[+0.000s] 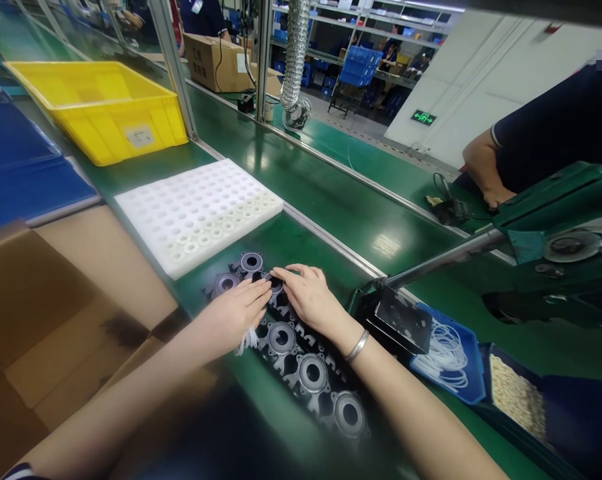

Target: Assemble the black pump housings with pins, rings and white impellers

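Several black round housings (281, 338) with grey circular rims and dark centre holes stand in a black holder on the green bench. My left hand (238, 310) is closed around a bunch of thin white rings (248, 340), which hang below its palm. Its fingertips touch a housing (275, 283) near the far end of the row. From the other side, my right hand (311, 295) has its fingers bent together with the tips at the rim of that same housing. Whatever may lie between those fingertips is hidden.
A white foam tray (155, 200) with pale rings in some holes lies behind the housings. Beyond it stands a yellow bin (115, 133). At right are a green press (561, 247), a black block (401, 320) and a blue tray (475, 373) of white rings. A co-worker's hand (498, 197) is farther back.
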Action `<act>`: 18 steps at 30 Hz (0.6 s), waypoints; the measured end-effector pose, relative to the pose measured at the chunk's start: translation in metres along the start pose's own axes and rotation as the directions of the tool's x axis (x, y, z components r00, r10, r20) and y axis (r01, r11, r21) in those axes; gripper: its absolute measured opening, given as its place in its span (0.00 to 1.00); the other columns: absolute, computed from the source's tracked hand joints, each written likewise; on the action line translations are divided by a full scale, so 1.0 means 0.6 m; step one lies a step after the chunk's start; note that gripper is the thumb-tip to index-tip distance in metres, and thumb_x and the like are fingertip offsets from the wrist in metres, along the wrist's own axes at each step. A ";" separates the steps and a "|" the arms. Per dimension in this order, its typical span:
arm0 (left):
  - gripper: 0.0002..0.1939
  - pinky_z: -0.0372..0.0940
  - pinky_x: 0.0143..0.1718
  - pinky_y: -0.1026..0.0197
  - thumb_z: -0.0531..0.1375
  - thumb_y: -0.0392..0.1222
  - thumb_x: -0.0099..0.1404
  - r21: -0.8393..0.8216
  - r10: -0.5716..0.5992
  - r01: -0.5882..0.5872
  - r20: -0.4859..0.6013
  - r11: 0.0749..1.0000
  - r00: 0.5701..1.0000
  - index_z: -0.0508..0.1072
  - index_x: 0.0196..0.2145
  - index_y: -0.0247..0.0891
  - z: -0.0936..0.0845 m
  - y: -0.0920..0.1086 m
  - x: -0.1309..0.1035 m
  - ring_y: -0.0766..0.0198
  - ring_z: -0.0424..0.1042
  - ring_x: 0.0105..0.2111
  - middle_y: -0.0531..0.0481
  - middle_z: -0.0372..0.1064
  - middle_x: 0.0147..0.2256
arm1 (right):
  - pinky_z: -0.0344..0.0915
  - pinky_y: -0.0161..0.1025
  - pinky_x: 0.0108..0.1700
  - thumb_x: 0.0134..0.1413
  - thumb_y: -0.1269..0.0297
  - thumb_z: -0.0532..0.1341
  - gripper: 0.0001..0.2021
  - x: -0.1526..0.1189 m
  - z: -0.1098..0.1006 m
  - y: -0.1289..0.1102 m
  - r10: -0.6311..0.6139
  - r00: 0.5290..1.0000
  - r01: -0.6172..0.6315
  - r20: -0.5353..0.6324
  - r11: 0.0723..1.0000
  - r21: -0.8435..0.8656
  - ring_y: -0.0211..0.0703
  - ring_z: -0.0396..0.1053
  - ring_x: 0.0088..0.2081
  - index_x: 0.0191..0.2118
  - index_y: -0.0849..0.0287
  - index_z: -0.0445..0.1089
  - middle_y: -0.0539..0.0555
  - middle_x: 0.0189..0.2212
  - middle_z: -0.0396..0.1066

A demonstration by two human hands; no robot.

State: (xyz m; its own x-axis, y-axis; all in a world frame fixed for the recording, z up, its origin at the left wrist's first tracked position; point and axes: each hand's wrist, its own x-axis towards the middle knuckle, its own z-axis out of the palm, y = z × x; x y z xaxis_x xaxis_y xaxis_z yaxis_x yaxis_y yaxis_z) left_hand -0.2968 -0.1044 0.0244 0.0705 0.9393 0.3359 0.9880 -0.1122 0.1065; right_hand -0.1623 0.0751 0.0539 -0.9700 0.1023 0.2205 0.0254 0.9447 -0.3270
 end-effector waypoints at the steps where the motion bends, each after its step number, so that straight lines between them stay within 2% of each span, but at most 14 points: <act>1: 0.19 0.59 0.64 0.42 0.48 0.35 0.74 0.018 0.001 -0.001 0.009 1.000 1.000 0.69 0.57 0.27 0.000 0.001 0.000 0.49 0.64 0.61 0.35 0.66 0.59 | 0.57 0.53 0.56 0.69 0.70 0.49 0.19 -0.002 -0.003 0.002 0.010 1.000 -0.010 -0.004 1.000 -0.009 0.51 0.62 0.57 0.62 0.59 0.61 0.62 0.53 0.72; 8: 0.20 0.61 0.63 0.47 0.46 0.35 0.75 0.111 -0.019 0.014 0.044 0.994 0.999 0.69 0.57 0.25 -0.012 0.016 0.008 0.50 0.64 0.61 0.36 0.65 0.59 | 0.58 0.53 0.55 0.68 0.71 0.49 0.19 -0.045 -0.019 -0.016 0.059 0.998 -0.059 -0.018 0.998 -0.009 0.51 0.64 0.51 0.61 0.61 0.62 0.62 0.45 0.74; 13: 0.21 0.59 0.63 0.45 0.46 0.36 0.74 0.098 -0.017 0.013 0.041 0.995 0.999 0.70 0.56 0.27 -0.003 0.010 0.006 0.49 0.63 0.61 0.34 0.66 0.59 | 0.59 0.50 0.55 0.67 0.72 0.50 0.19 -0.063 -0.012 -0.037 0.053 0.998 -0.052 -0.017 0.998 0.026 0.49 0.63 0.50 0.61 0.61 0.62 0.61 0.45 0.72; 15: 0.20 0.56 0.64 0.45 0.47 0.34 0.72 0.105 0.017 -0.021 0.038 0.994 0.999 0.72 0.55 0.28 -0.004 0.000 -0.006 0.48 0.62 0.62 0.34 0.66 0.59 | 0.58 0.50 0.56 0.66 0.71 0.52 0.20 -0.063 -0.015 -0.044 0.081 0.996 -0.080 -0.021 0.996 0.048 0.49 0.63 0.52 0.62 0.62 0.60 0.62 0.47 0.71; 18: 0.21 0.55 0.63 0.42 0.46 0.32 0.69 0.096 0.165 -0.164 -0.004 0.982 0.986 0.77 0.46 0.32 -0.008 -0.010 -0.015 0.47 0.66 0.59 0.37 0.71 0.54 | 0.59 0.49 0.58 0.65 0.67 0.56 0.22 -0.067 -0.042 -0.067 0.182 0.982 -0.179 -0.041 0.981 0.070 0.48 0.64 0.54 0.63 0.61 0.58 0.60 0.53 0.70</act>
State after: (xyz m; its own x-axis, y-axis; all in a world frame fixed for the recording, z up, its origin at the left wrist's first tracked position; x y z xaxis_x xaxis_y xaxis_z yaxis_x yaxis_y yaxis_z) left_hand -0.3042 -0.1138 0.0250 0.2325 0.9066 0.3522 0.9715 -0.2335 -0.0404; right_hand -0.1183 0.0410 0.0812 -0.9383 0.2853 0.1952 0.1812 0.8868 -0.4251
